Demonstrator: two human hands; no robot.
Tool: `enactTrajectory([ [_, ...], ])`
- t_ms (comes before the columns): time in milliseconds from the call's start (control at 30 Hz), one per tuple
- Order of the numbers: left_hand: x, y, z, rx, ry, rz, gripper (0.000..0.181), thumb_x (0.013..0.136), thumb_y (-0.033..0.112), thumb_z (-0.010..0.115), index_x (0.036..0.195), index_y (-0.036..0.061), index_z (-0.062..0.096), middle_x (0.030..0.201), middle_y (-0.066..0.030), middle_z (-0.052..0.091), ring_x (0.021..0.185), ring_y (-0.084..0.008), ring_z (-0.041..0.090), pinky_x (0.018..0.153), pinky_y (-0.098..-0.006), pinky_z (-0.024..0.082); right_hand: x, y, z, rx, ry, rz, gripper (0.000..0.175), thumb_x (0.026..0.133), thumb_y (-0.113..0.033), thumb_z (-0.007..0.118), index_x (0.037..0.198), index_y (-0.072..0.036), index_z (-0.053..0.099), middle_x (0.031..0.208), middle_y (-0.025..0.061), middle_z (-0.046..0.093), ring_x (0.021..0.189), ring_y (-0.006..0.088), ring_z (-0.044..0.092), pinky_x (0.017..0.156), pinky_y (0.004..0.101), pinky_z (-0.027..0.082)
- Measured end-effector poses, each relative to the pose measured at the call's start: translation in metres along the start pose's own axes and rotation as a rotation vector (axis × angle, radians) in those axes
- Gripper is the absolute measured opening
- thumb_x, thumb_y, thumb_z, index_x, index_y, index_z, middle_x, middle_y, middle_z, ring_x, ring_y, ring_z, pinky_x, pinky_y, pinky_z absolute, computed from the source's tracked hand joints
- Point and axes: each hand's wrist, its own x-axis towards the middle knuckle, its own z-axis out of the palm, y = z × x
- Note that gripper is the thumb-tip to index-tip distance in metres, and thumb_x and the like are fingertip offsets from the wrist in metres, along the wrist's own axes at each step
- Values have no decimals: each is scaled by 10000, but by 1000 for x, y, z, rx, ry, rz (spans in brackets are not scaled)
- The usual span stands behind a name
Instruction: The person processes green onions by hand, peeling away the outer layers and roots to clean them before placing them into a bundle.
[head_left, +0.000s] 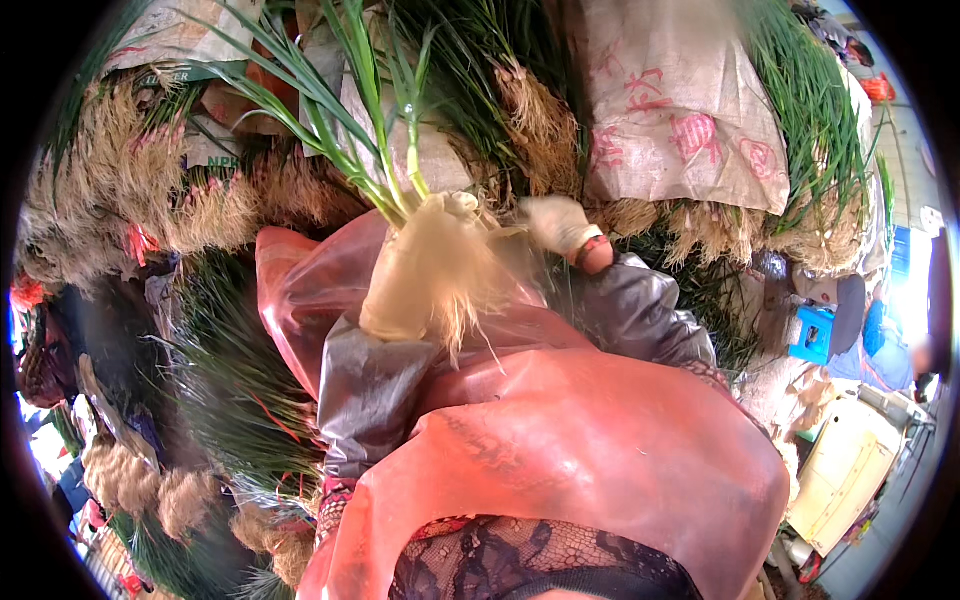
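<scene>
My left hand (401, 281), in a tan glove and a grey plastic sleeve, grips a small bunch of green garlic or similar leafy alliums (397, 165). The green leaves point up and away from me, and pale stringy roots (457, 322) hang on the near side. To the right of the bunch is my right hand (559, 225), also gloved and blurred by motion. Its fingers are too smeared to tell if anything is in them. A red plastic apron (570, 420) covers my lap under both arms.
Piles of rooted green plants (240, 375) lie to the left. Ahead, woven sacks (682, 97) bearing writing cover more bundles, their roots (712, 232) sticking out. At right are a blue plastic stool (811, 334), a person in blue (885, 360) and a cream-coloured vehicle (847, 469).
</scene>
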Motion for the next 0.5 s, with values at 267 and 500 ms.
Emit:
enactTrajectory([
  [267, 26, -35, -41, 64, 0, -94, 327, 937, 272, 583, 1039, -39, 596, 764, -62, 589, 671, -123, 583, 480, -209, 485, 25, -82, -60, 848, 581, -316, 435, 860, -223, 672, 1240, -55, 542, 1041, 117, 641, 875, 187, 634, 768, 291, 521],
  [500, 15, -27, -22, -135, 84, -132, 295, 946, 241, 573, 1041, -37, 588, 759, -24, 575, 686, -144, 582, 601, -268, 523, 5, -84, -69, 2312, -415, -311, 289, 932, -294, 561, 1051, -34, 603, 871, 62, 628, 753, 156, 603, 620, 253, 512],
])
